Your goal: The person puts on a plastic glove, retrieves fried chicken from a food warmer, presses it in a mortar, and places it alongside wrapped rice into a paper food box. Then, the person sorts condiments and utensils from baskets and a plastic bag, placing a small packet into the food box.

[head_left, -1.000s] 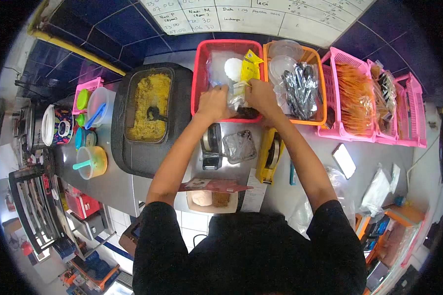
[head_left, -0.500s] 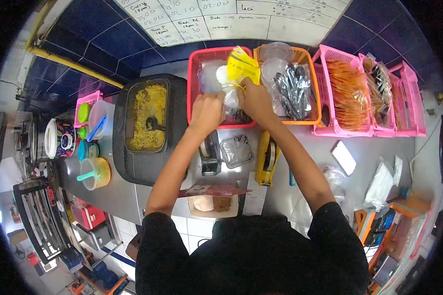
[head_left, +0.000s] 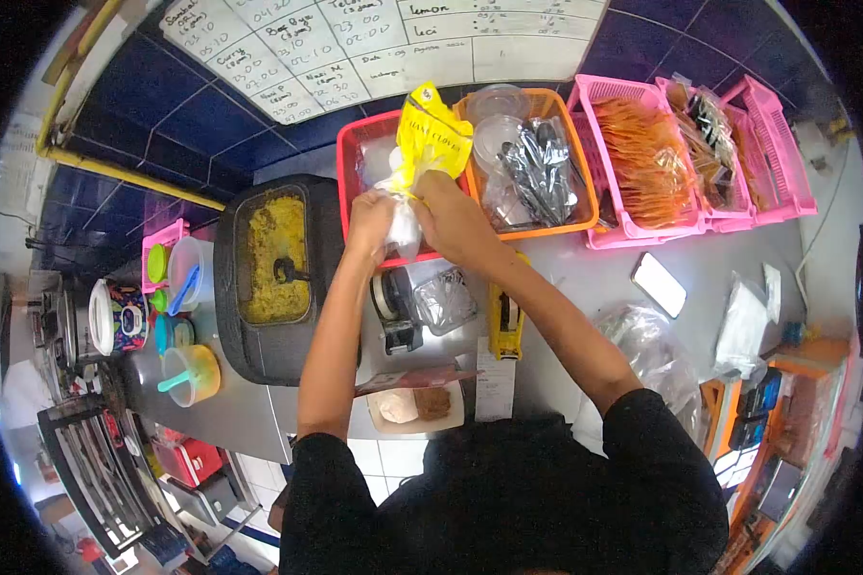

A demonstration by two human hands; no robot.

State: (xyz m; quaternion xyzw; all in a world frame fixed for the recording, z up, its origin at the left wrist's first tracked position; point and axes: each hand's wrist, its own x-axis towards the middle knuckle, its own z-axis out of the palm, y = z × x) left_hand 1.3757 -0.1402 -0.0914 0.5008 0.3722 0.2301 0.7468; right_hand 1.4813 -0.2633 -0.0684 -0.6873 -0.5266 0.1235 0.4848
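Note:
Above the red basket (head_left: 347,182), my right hand (head_left: 446,216) grips the lower part of a yellow glove packet (head_left: 433,134) with its fingers closed. My left hand (head_left: 369,222) is closed on white plastic (head_left: 405,228) that hangs below the packet, right beside my other hand. Clear bags lie in the red basket under the hands. The orange basket (head_left: 590,182) to the right holds black wrapped cutlery (head_left: 537,172) and clear lids (head_left: 497,139).
A black warmer with a tray of yellow rice (head_left: 276,254) stands left. Tape dispensers (head_left: 505,321), a clear container (head_left: 444,302), an opened food box (head_left: 414,406) and a phone (head_left: 659,285) lie nearer. Pink baskets (head_left: 618,225) stand at the right.
The yellow packet and both hands have risen a little from the red basket, and the white plastic now shows between the hands. The camera view has shifted and tilted.

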